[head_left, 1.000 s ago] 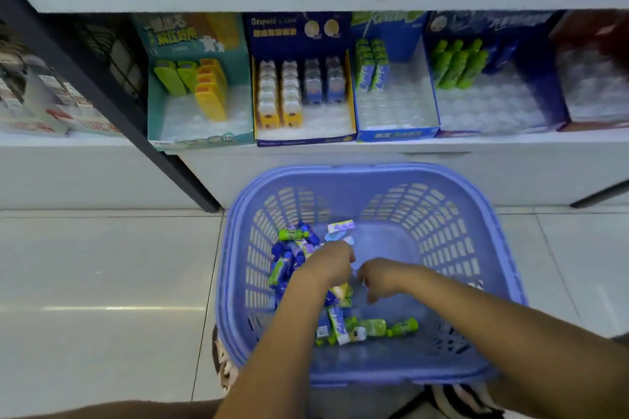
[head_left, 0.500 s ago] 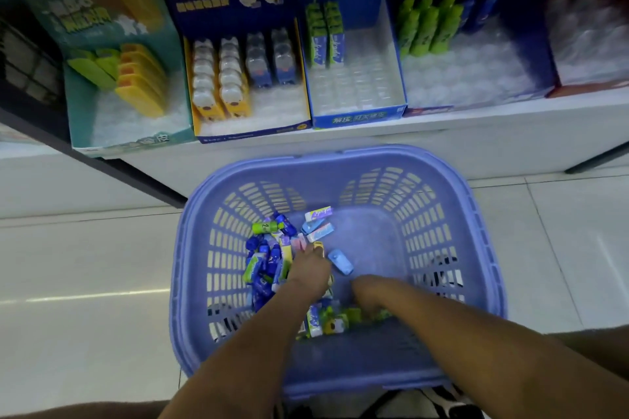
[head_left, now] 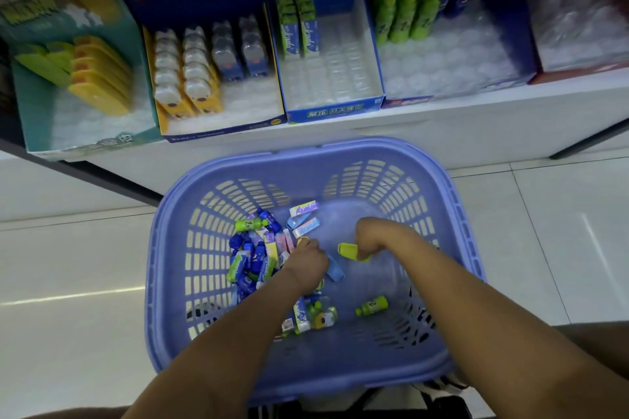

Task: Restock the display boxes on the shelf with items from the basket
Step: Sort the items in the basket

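A lilac plastic basket stands on the floor below the shelf, with several small packs and toy bottles piled in its left half. My left hand reaches down into that pile, fingers curled among the items; what it holds is hidden. My right hand is lifted in the basket's middle and pinches a yellow-green flat item. A green toy bottle lies loose on the basket floor. Display boxes line the shelf: teal, dark blue and yellow, blue, and dark blue with green bottles.
A red box sits at the shelf's right end. Pale floor tiles surround the basket. A dark shelf upright slants down at the left. A blue flat item lies beside my left wrist.
My right hand has come up from the basket's near side holding the yellow-green item. A green bottle now lies uncovered there. My left hand stays in the pile. The view moved closer.
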### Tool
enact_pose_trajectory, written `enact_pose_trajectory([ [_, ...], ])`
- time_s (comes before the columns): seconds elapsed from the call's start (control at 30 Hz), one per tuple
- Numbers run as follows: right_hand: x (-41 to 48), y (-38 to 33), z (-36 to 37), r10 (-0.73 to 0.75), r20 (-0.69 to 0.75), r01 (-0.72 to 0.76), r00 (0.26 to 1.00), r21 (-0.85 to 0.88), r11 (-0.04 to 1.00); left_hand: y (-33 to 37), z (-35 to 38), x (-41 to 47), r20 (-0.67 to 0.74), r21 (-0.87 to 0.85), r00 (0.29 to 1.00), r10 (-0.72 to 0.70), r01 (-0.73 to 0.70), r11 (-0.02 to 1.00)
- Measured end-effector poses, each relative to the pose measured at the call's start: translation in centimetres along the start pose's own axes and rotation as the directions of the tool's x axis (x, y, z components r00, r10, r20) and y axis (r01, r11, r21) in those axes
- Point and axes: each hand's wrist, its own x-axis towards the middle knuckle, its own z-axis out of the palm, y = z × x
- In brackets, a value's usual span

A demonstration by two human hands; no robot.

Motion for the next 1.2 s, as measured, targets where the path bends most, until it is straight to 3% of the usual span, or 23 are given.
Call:
enact_pose_trajectory([
  [0.27,-3.4,0.7,-3.4,-0.044,-0.069,0.057,0.997,0.206,0.977,0.6,-0.1,-0.1,0.071,0.048,0.997,-0.019,0.016,0.999],
  [0.43,-5.3,0.5,-5.0,-0.09,-0.102,0.119,0.991,0.327,0.938,0.9,0.0,-0.2,0.044,0.041,0.999,-0.03,0.028,0.999],
  [0.57,-6.6,0.6,-6.3,-0.074,-0.148,0.134,0.986,0.455,0.88,0.8,-0.5,-0.4,0.045,-0.063,0.998,-0.043,0.046,0.997],
  [0.63,-7.3,0.9,-6.8,-0.057,-0.172,0.148,0.983,0.583,0.799,0.5,-1.3,-0.7,0.012,-0.223,0.996,-0.084,0.084,0.971],
  [0.7,-8.2,1.1,-7.5,-0.055,-0.217,0.19,0.975,0.671,0.716,0.0,-2.7,-1.1,-0.05,-0.541,0.98,-0.191,0.134,0.83],
  [0.8,-9.9,0.6,-8.7,-0.09,-0.304,0.285,0.948,0.692,0.663,-1.2,-6.5,-2.5,-0.067,-0.933,0.913,-0.403,0.086,0.349],
  [0.9,-11.7,-0.9,-9.6,-0.149,-0.402,0.401,0.903,0.672,0.622,-3.1,-10.2,-5.0,0.002,-0.992,0.916,-0.402,-0.05,-0.118],
  [0.97,-12.9,-2.3,-10.3,-0.155,-0.497,0.49,0.854,0.668,0.56,-4.3,-12.1,-7.3,-0.019,-0.933,0.929,-0.37,-0.15,-0.328],
  [1.03,-14.1,-3.9,-11.0,-0.152,-0.618,0.604,0.771,0.637,0.479,-5.6,-13.3,-10.0,-0.072,-0.815,0.91,-0.408,-0.29,-0.501],
  [1.1,-15.3,-5.8,-11.8,-0.154,-0.743,0.729,0.651,0.555,0.401,-6.9,-14.1,-12.8,-0.117,-0.655,0.859,-0.499,-0.444,-0.611],
  [1.2,-16.2,-9.5,-13.4,-0.145,-0.859,0.842,0.492,0.426,0.331,-8.8,-14.8,-16.5,-0.16,-0.544,0.736,-0.657,-0.621,-0.563],
])
